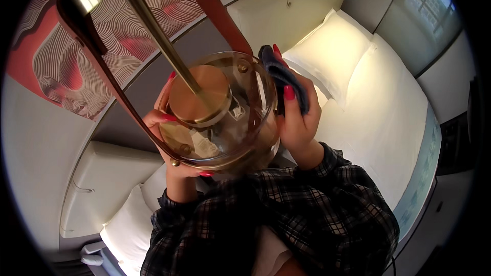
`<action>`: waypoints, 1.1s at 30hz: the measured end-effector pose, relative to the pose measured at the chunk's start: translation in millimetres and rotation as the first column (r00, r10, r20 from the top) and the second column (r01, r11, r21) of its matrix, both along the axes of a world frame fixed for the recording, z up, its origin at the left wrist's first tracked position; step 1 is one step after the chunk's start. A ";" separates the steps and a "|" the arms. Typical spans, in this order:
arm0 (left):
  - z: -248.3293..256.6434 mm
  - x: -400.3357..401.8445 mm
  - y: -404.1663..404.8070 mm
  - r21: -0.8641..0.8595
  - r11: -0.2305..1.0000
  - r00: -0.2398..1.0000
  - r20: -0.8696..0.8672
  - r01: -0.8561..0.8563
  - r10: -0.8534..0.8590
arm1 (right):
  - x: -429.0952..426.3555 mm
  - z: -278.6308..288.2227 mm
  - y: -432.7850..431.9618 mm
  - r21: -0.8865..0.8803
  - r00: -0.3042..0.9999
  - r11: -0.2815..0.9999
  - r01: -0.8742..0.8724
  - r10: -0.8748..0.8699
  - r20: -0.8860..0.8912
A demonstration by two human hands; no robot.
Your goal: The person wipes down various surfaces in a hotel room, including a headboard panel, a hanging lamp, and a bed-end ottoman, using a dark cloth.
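Note:
A pendant lamp with a clear glass shade (245, 138) hangs in front of me on brown straps riveted to the glass. Inside it a brass disc (199, 94) sits at the end of a thin brass rod (157, 34). My left hand (168, 138) holds the shade from the left, thumb near the rim, other fingers beneath and behind. On the right, my right hand (301, 119) grips a folded dark blue cloth (285, 76) beside the glass wall. The cloth lies between thumb and fingers, close to the rim; whether it touches the glass is hard to tell.
A bed with white bedding (376, 122) and a lit pillow (330, 50) lies to the right. Another headboard (111, 184) and pillow (130, 214) stand lower left. Patterned wall art (103, 50) is behind the lamp, and a window (425, 7) is at upper right.

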State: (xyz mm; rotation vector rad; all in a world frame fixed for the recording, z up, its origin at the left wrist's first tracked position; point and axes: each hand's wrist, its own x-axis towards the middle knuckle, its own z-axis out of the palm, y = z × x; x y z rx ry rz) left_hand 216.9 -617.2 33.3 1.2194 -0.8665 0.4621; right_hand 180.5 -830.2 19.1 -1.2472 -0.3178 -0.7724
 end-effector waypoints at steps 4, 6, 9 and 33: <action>14.5 -15.5 -16.9 -0.078 0.988 0.990 -0.066 -0.132 0.127 | -6.4 13.6 3.7 -0.056 0.971 0.996 0.074 -0.059 0.230; 3.8 -13.4 6.8 0.030 0.981 0.977 -0.083 -0.193 0.195 | -13.8 27.4 1.4 -0.250 0.951 0.956 0.153 -0.073 0.300; -1.8 -13.7 -2.2 0.081 0.953 0.953 -0.061 -0.290 0.296 | -18.8 39.0 5.7 -0.439 0.929 0.879 0.187 -0.014 0.369; 4.4 -17.7 24.8 -0.258 0.965 0.934 -0.356 -0.054 -0.043 | 20.1 -19.4 -15.8 -0.135 0.988 0.979 -0.152 0.147 -0.042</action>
